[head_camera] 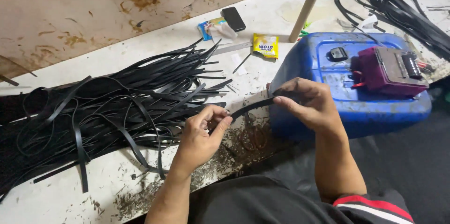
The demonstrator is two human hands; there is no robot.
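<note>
A short black strip (253, 108) stretches between both hands above the white worktable's (61, 196) front edge. My left hand (202, 136) pinches its near end between thumb and fingers. My right hand (307, 103) grips the far end, just in front of a blue plastic jerrycan (328, 78). A large heap of long black strips (108, 111) lies on the table to the left of my left hand, nearly touching it.
A maroon box-like device (389, 70) rests on the jerrycan. A black phone (233, 18), a yellow sachet (266, 45), a small blue packet (206, 28) and a wooden pole (307, 3) lie farther back. More black strips (398, 6) pile at the top right. A stained wall (93, 8) backs the table.
</note>
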